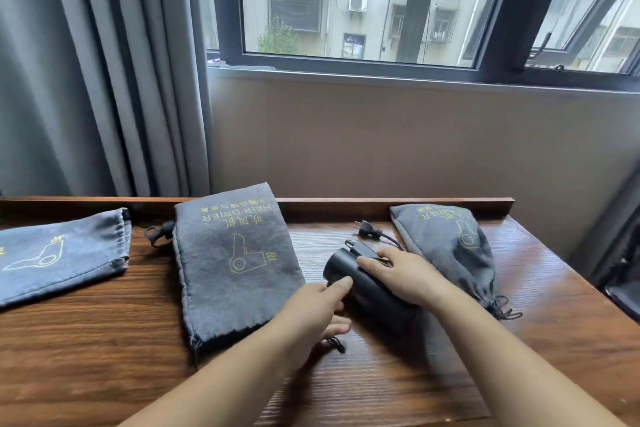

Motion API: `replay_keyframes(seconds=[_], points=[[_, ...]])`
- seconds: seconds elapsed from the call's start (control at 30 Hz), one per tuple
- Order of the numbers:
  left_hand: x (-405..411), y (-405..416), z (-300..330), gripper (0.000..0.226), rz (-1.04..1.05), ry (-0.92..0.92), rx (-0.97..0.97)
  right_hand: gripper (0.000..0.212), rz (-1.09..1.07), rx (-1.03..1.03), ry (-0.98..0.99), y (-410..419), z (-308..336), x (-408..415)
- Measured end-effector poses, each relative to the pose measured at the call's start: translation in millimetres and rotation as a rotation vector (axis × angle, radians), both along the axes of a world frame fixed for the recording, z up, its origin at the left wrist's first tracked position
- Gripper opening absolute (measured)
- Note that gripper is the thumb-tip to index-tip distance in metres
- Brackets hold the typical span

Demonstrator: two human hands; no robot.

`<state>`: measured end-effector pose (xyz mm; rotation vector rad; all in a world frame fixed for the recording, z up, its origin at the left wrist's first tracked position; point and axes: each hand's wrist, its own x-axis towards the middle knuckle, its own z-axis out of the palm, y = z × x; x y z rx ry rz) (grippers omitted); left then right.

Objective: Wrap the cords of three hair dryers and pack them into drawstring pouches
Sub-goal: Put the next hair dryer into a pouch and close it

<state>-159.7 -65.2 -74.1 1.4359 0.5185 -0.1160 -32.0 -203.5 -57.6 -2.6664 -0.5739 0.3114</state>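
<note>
A black hair dryer (360, 288) lies on the wooden table (104, 340), barrel pointing up-left. My right hand (405, 274) lies over its top and grips it near the folded handle. My left hand (318, 305) touches the barrel's near side with the thumb, fingers curled below. The dryer's cord and plug (367, 229) trail toward the back. Three grey drawstring pouches lie around: a flat one in the middle (235, 263), one at the left (59, 253), and a bulging one at the right (450, 246) with its drawstring pulled tight.
A raised wooden ledge (398, 206) runs along the table's back edge. Behind it are a beige wall, a window (360, 0) and grey curtains (104, 62) at the left. A dark object (623, 288) sits off the table's right edge.
</note>
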Motion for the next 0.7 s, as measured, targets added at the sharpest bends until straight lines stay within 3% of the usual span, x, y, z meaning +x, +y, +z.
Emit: replay_keyframes(seconds=[0.2, 0.37, 0.47, 0.53, 0.63, 0.7], points=[[18.7, -6.0, -5.7, 0.043, 0.186, 0.032, -0.268, 0.060, 0.005, 0.087, 0.051, -0.2, -10.4, -9.5], [16.9, -19.0, -6.7, 0.044, 0.235, -0.082, -0.265, 0.074, -0.029, 0.346, 0.241, -6.5, -15.6, -18.8], [15.1, -22.2, -3.9, 0.049, 0.285, -0.184, -0.245, 0.054, 0.004, 0.534, 0.412, -6.2, -13.4, -30.4], [14.7, -15.9, -1.5, 0.048, 0.313, -0.235, -0.196, 0.043, 0.078, 0.587, 0.420, -6.7, -11.7, -33.6], [13.0, -4.2, -0.8, 0.047, 0.358, -0.245, -0.217, 0.027, 0.109, 0.586, 0.434, -5.3, -6.6, -40.4], [10.2, 3.9, 1.0, 0.045, 0.400, -0.261, -0.255, 0.028, 0.182, 0.389, 0.321, -5.2, -4.1, -42.2]])
